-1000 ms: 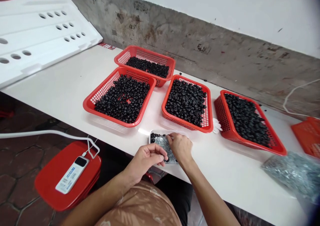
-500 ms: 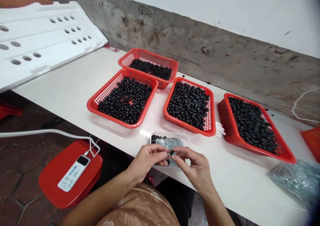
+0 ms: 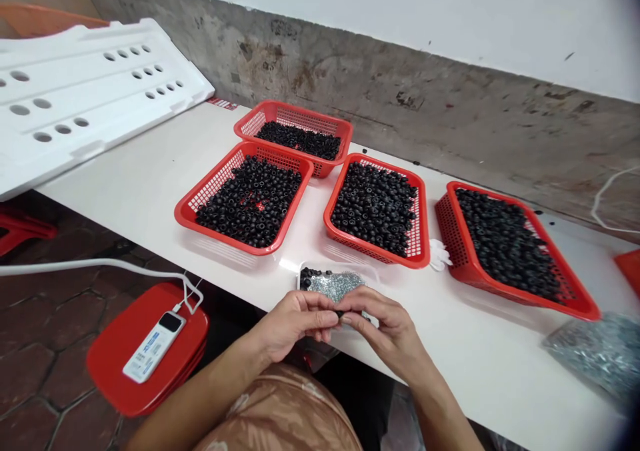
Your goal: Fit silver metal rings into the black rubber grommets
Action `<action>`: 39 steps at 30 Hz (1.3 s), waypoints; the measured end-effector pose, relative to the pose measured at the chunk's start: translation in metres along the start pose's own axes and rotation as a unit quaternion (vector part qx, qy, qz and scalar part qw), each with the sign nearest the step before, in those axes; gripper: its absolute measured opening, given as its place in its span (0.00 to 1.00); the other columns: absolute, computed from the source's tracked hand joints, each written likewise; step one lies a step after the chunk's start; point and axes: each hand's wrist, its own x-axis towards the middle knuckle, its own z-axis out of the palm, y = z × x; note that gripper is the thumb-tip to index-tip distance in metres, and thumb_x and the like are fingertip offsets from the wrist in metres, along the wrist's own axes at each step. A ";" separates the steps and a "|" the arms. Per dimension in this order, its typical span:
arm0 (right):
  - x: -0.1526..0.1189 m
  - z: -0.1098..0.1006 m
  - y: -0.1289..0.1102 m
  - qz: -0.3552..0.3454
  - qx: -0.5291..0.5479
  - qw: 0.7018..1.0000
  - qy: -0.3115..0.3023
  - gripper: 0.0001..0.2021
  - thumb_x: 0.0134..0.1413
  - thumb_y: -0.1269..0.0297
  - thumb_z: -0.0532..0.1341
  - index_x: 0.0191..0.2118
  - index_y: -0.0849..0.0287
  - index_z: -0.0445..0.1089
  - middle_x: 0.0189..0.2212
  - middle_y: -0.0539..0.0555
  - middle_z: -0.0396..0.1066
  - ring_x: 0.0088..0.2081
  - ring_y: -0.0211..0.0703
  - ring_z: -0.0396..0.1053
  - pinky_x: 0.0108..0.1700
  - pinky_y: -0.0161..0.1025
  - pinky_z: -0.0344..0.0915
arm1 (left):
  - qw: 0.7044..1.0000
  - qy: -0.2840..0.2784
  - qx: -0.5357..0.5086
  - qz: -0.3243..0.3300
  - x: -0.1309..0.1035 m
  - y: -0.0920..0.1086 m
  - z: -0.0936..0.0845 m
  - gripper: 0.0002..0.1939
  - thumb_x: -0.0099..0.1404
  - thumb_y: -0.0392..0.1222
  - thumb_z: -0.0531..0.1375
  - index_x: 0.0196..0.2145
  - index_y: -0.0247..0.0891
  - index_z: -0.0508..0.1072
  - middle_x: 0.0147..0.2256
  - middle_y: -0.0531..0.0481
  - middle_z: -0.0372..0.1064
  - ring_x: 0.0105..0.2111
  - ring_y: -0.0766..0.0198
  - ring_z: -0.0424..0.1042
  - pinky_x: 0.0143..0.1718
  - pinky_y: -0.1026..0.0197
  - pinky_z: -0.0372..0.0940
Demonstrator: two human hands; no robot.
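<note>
My left hand (image 3: 300, 321) and my right hand (image 3: 377, 314) meet at the table's front edge, fingertips pinched together. Between them is a small black plastic part (image 3: 339, 314), mostly covered by the fingers. Just beyond the hands stands a clear plastic tub (image 3: 373, 272) with small shiny metal pieces (image 3: 337, 284) in it. A few black parts (image 3: 307, 276) lie in the tub's left end. My hands hide its near side.
Red baskets of black ring-like parts stand beyond: front left (image 3: 183, 214), back (image 3: 345, 128), middle (image 3: 423, 238) and right (image 3: 453, 251). A bag of metal pieces (image 3: 595, 351) lies far right. White foam board (image 3: 100, 91) leans left; a power bank (image 3: 154, 346) rests on a red stool (image 3: 110, 351).
My hands have come closer together, and the fingers now cover more of the black part. The view has shifted slightly.
</note>
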 end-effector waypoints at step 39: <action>-0.010 0.019 0.008 -0.103 -0.262 0.950 0.138 0.17 0.60 0.68 0.65 0.54 0.52 0.71 0.44 0.56 0.77 0.42 0.47 0.75 0.46 0.46 0.66 | 0.994 0.052 -0.078 0.063 0.006 -0.006 0.005 0.19 0.55 0.39 0.71 0.45 0.37 0.77 0.36 0.48 0.76 0.32 0.69 0.69 0.36 0.67 0.59</action>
